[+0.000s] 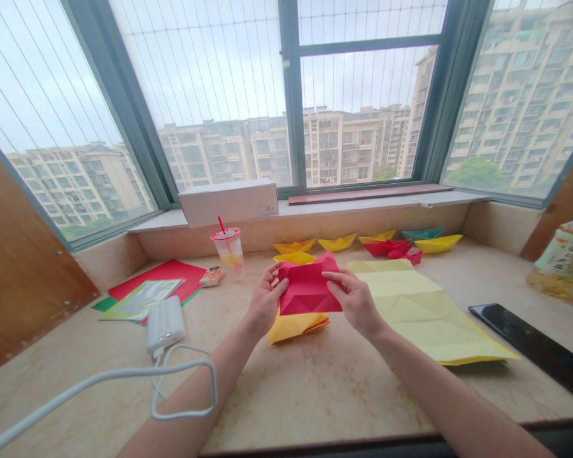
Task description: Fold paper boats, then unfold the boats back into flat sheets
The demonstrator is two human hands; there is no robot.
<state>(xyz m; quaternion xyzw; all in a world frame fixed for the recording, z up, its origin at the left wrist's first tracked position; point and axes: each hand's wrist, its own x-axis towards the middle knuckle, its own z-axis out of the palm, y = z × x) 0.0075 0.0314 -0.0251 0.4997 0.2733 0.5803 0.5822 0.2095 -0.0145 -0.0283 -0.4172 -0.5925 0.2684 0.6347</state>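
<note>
A creased red sheet of paper is held up above the counter between my two hands. My left hand pinches its left edge, thumb in front. On the right edge, my right hand grips it the same way. Folded yellow-orange paper with red layers showing lies just below it on the counter. Behind the red sheet, a yellow paper boat is partly hidden. To the right of my right hand lie large creased pale-yellow sheets.
Several folded boats, such as a red paper boat, line the back wall. A drink cup, red paper and a white power bank with its cable are left. Right are a black phone and a bottle.
</note>
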